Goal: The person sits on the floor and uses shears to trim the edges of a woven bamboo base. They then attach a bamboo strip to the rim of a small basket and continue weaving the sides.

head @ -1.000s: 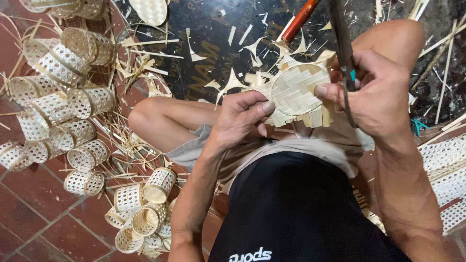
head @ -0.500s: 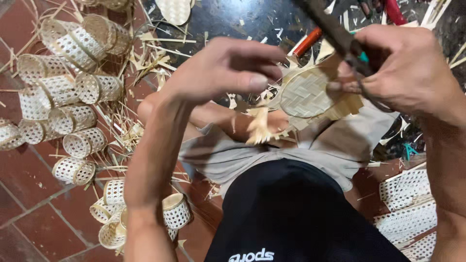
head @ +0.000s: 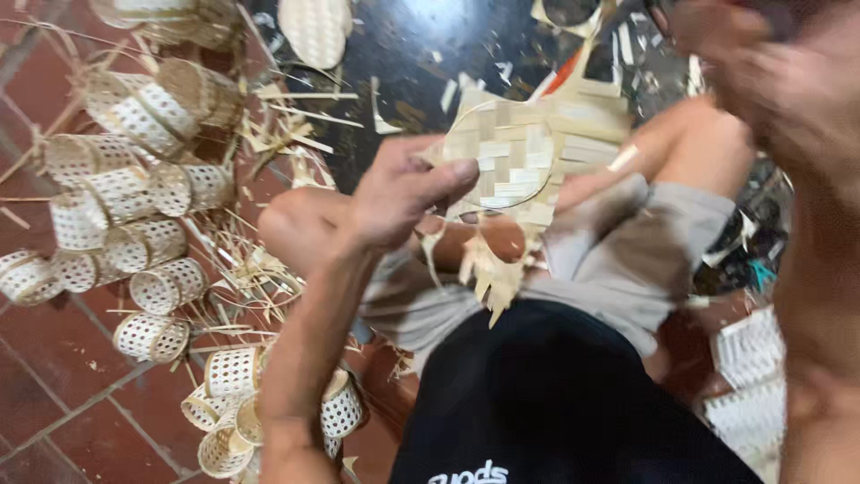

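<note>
My left hand (head: 399, 193) grips the edge of a flat woven bamboo piece (head: 515, 152) with loose strip ends, holding it above my lap. My right hand (head: 770, 85) is raised at the upper right, blurred, away from the woven piece; what it holds cannot be made out. Bamboo trimmings (head: 488, 269) hang below the piece over my grey shorts (head: 627, 260).
Several small cylindrical woven baskets (head: 134, 206) lie piled on the red tile floor at the left and lower left. Bamboo slivers are scattered on the dark floor (head: 403, 54) ahead. White woven panels (head: 748, 358) lie at the right. An orange-handled tool (head: 564, 76) lies behind the piece.
The left hand has taken hold of the woven piece and carries it left and down. The right hand let go of it and lifted to the upper right.
</note>
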`<action>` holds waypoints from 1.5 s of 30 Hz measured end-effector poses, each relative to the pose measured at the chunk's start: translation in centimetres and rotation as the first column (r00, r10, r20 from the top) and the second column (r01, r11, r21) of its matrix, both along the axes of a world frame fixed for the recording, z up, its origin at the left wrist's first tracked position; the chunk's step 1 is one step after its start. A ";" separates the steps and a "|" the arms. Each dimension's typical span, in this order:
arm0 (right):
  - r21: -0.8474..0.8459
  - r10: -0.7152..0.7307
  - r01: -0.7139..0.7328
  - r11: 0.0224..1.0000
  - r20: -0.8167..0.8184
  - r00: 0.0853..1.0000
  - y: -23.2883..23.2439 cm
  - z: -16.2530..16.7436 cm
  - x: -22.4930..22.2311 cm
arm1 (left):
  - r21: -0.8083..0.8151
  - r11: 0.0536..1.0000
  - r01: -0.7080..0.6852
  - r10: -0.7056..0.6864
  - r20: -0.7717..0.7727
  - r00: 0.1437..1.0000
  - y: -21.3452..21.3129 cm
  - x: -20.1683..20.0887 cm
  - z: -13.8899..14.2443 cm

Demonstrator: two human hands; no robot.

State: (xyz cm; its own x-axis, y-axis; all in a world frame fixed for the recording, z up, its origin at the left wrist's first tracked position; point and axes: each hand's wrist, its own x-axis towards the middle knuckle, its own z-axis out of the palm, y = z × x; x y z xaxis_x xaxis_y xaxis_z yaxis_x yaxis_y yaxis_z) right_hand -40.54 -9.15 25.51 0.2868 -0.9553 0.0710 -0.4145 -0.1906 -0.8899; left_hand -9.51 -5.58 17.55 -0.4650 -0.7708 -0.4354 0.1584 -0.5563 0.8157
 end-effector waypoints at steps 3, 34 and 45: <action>-0.230 -0.061 0.101 0.968 0.177 0.982 1.0 -1.2 1.1 | -0.002 0.967 -0.253 0.250 -0.142 0.958 1.2 -0.1 -0.7; 0.184 -0.129 0.088 0.979 0.223 0.966 6.8 -8.0 4.6 | 0.224 0.974 0.023 0.037 -0.262 0.964 2.6 0.4 -5.8; -0.059 -0.032 0.041 0.997 0.149 0.988 5.7 -7.6 4.4 | 0.153 0.976 -0.158 0.174 -0.098 0.980 3.1 -1.3 -2.8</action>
